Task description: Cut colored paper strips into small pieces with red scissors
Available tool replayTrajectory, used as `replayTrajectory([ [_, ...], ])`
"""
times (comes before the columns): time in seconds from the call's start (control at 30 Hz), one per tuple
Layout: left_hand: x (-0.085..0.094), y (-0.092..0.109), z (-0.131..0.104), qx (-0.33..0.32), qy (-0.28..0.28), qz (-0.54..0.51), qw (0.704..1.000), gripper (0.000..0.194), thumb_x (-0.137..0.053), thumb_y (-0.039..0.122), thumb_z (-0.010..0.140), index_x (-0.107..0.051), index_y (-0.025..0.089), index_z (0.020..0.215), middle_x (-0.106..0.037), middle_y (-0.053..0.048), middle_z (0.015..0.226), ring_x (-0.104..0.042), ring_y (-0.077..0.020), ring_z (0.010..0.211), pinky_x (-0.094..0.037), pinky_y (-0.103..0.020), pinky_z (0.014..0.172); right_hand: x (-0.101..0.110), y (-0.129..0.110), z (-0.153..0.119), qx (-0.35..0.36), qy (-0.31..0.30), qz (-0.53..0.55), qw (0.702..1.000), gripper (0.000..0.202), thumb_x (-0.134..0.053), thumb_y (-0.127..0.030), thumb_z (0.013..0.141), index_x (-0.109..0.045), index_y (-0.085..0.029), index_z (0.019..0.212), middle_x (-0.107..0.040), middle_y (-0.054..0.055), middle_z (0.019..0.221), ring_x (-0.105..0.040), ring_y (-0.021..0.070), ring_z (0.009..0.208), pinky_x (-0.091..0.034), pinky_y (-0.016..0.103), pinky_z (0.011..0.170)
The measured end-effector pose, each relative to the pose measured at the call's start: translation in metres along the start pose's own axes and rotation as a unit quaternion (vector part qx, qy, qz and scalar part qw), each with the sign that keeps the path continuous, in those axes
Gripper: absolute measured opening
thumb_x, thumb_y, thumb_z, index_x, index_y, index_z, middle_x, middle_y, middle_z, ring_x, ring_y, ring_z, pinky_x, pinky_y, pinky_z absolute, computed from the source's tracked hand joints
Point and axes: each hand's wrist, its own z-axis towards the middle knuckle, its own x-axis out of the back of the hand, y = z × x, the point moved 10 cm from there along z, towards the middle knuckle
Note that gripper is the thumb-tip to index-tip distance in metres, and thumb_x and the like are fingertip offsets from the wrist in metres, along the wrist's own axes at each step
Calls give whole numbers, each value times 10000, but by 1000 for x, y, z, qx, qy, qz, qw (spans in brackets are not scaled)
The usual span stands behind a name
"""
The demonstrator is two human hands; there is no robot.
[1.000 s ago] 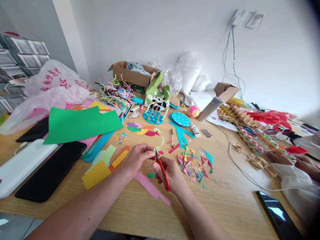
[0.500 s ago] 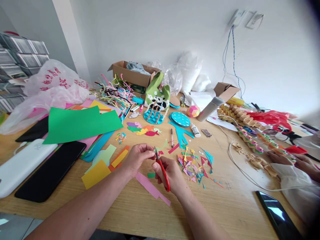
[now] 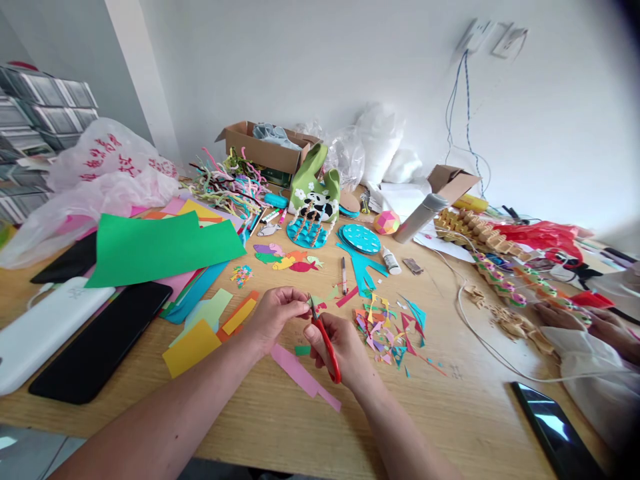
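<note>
My right hand (image 3: 336, 343) is wrapped around the red handles of a pair of scissors (image 3: 329, 350), with the blades pointing up and away. Fingertips of my left hand (image 3: 277, 317) are pinched just left of the blade tips, on a small piece of light green paper (image 3: 313, 301) mostly hidden by fingers and blades. Below my hands lies a pink paper strip (image 3: 300, 373). A heap of coloured paper scraps (image 3: 377, 327) is right of the scissors. Beyond my hands are several cut paper fish (image 3: 287, 257).
Green card sheets (image 3: 165, 247) cover a paper stack at left, beside a black phone (image 3: 100, 347). A pen (image 3: 344, 276), a glue bottle (image 3: 391, 260) and a grey bottle (image 3: 421, 218) stand or lie beyond. Another person's sleeve (image 3: 583, 360) and a white cable (image 3: 463, 313) are at right.
A light green paper scrap just beyond the blades looks smaller and lower. Both hands and the scissors have hardly moved.
</note>
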Motion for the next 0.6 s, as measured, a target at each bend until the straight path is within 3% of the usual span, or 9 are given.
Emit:
replayTrajectory([
  [0.6,-3,-2,0,9,-5,-17,1000,104,-717,185,631,-629,133,651,-653,-9,648,-599,-121,640,-447,-250,657,0,3,3,-8,4,4,1000,451,-667,-581,742,-469,-177,707,-545,-23,497,-519,107,380,-333,178,356],
])
